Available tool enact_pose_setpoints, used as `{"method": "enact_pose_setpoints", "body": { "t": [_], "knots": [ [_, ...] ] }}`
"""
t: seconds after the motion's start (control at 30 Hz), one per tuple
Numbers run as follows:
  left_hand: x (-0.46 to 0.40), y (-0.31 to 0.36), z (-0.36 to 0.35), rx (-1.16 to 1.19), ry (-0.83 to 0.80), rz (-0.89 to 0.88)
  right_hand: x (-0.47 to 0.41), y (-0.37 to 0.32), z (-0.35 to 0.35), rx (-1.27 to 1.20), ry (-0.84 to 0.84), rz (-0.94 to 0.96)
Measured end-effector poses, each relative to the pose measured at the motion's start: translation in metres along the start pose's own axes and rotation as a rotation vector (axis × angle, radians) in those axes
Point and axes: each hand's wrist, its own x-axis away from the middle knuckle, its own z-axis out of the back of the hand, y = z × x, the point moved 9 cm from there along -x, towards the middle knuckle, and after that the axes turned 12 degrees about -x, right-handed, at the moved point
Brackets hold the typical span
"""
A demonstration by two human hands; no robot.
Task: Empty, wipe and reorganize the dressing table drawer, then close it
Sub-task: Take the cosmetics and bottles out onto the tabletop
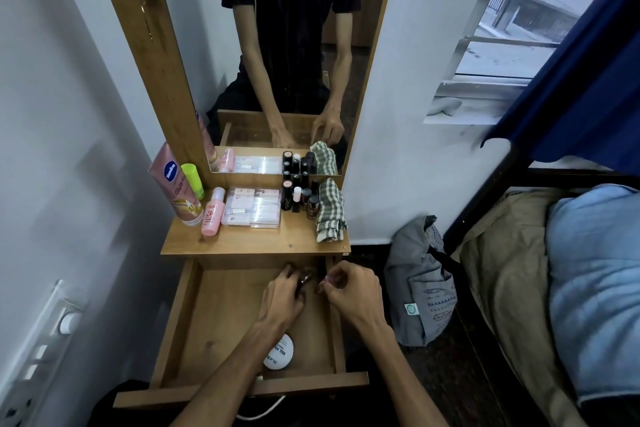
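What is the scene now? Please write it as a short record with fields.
drawer: pulled open, nearly emptied
left hand: at the drawer's far right corner, gripping small dark items
right hand: beside it, pinching a small item
white round tub: lying in the drawer near its front
tabletop: holds tubes, bottles, a clear case
checked cloth: on the tabletop's right, untouched

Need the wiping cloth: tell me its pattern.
Green-and-white checks; the cloth shows best in the head view.

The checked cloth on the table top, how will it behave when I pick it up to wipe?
The checked cloth lies crumpled in soft folds, so it will probably hang limp and light. It leans close to the small bottles, so a quick pull might tip one. Its woven look suggests it will not slip.
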Motion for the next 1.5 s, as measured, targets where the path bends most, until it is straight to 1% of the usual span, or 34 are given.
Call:
{"method": "enact_pose_setpoints", "body": {
  "t": [0.23,0.43,0.53,0.73,0.8,0.93,1.03,1.13,1.3,1.5],
  "knots": [
    [0.002,-0.007,0.007,-0.009,0.024,0.079,0.002,-0.004,0.005,-0.04,0.01,0.034],
    [0.007,-0.012,0.024,0.111,0.145,0.08,0.003,-0.016,0.008,-0.051,0.003,0.06],
    [0.013,-0.011,0.041,0.185,0.251,0.011,0.0,-0.027,0.01,-0.057,0.021,0.077],
    [0.028,0.0,0.1,0.358,0.483,-0.142,-0.007,-0.054,0.017,-0.138,0.06,0.16],
    [0.032,0.0,0.12,0.379,0.561,-0.149,-0.011,-0.065,0.02,-0.162,0.063,0.184],
    [0.02,-0.01,0.153,0.417,0.67,-0.076,-0.027,-0.089,0.025,-0.197,0.072,0.249],
    [-0.007,-0.013,0.167,0.406,0.641,-0.056,-0.044,-0.103,0.026,-0.168,0.096,0.265],
    [-0.035,-0.015,0.173,0.357,0.562,-0.055,-0.061,-0.116,0.023,-0.096,0.117,0.269],
    [-0.068,-0.016,0.169,0.256,0.44,-0.095,-0.083,-0.133,0.009,0.028,0.072,0.282],
    [-0.084,-0.019,0.161,0.249,0.381,-0.091,-0.101,-0.133,-0.004,0.112,0.037,0.249]
  ]
}}
